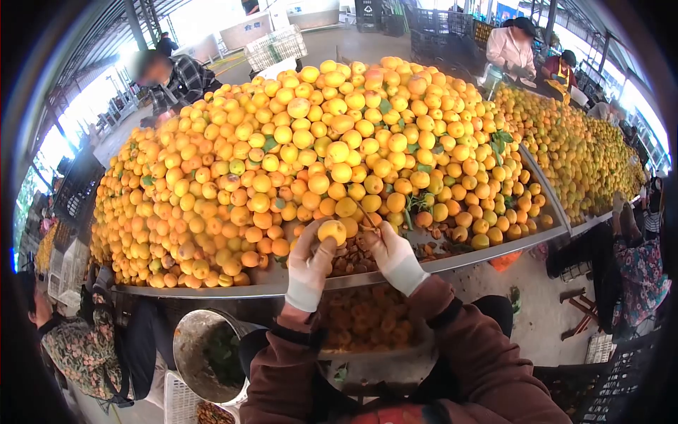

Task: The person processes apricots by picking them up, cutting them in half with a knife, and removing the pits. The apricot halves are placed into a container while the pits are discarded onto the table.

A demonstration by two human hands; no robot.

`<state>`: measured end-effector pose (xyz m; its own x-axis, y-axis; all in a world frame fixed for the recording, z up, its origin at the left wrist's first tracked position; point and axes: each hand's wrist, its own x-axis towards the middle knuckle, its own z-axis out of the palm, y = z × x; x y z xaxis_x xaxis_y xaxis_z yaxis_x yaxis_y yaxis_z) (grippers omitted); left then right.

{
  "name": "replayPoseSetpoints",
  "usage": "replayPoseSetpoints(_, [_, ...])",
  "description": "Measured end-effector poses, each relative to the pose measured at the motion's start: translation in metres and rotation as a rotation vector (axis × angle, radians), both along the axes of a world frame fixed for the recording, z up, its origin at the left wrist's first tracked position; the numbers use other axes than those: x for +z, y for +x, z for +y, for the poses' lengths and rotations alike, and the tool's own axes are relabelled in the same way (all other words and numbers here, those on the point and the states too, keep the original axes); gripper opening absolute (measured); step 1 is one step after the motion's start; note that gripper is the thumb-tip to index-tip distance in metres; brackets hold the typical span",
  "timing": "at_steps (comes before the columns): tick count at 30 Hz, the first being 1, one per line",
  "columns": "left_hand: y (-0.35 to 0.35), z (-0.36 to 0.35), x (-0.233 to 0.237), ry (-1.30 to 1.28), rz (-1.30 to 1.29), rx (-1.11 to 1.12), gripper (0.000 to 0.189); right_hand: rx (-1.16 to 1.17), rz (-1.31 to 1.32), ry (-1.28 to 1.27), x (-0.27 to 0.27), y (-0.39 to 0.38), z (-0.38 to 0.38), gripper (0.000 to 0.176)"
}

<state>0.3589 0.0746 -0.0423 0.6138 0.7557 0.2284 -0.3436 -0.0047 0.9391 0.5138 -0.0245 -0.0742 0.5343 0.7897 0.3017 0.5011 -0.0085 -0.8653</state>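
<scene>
My left hand (311,261), in a pale glove with bare-looking fingertips, is closed around a yellow-orange apricot (332,232) at the near edge of the pile. Just to its right, my right hand (392,253), gloved the same way, is closed with its fingers pinched on a thin, dark stick-like tool (365,213); its exact kind is too small to tell. Between and below the hands, brown pits (347,263) lie on the metal table. A large heap of apricots (296,155) rises right behind both hands. Under the table edge, opened apricot pieces (367,318) fill a container in front of my lap.
The table's metal rim (240,290) runs in front of me. A bucket (185,346) with leaves stands at lower left, beside a white crate (178,399). Co-workers sit at left (85,346) and right (639,275); others stand behind the heap. A black crate (607,385) is at lower right.
</scene>
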Motion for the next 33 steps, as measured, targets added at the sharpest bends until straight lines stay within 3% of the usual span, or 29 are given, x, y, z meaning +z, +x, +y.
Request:
replayPoseSetpoints(1, [-0.002,0.002,0.001,-0.067,-0.023,-0.073,0.042,0.07,0.179,0.058,0.012,-0.006,-0.002,0.019])
replayPoseSetpoints(2, [-0.001,0.001,0.002,-0.068,-0.026,-0.07,0.042,0.073,0.177,0.056,0.016,-0.009,-0.003,0.019])
replayPoseSetpoints(4, [-0.001,-0.002,0.006,-0.214,-0.129,-0.123,0.045,0.264,0.579,0.102,0.02,-0.016,-0.006,0.021])
replayPoseSetpoints(8, [-0.002,-0.002,0.011,-0.308,-0.173,-0.201,0.046,0.245,0.293,0.064,0.031,-0.028,-0.014,0.028])
replayPoseSetpoints(15, [0.002,-0.003,0.008,-0.276,-0.194,-0.223,0.043,0.178,0.22,0.069,0.026,-0.034,-0.019,0.029])
replayPoseSetpoints(22, [0.002,-0.008,0.005,-0.17,0.013,-0.237,0.047,0.172,0.558,0.128,0.028,-0.024,-0.015,0.029])
replayPoseSetpoints(25, [0.003,-0.009,0.008,-0.056,0.039,-0.257,0.046,0.069,0.453,0.111,0.038,-0.024,-0.015,0.027])
replayPoseSetpoints(27, [0.006,-0.009,0.006,-0.062,0.033,-0.24,0.044,-0.032,0.216,0.187,0.043,-0.027,-0.013,0.027])
replayPoseSetpoints(33, [0.006,-0.008,-0.005,-0.084,0.071,-0.239,0.043,0.006,0.026,0.182,0.039,-0.021,-0.014,0.029])
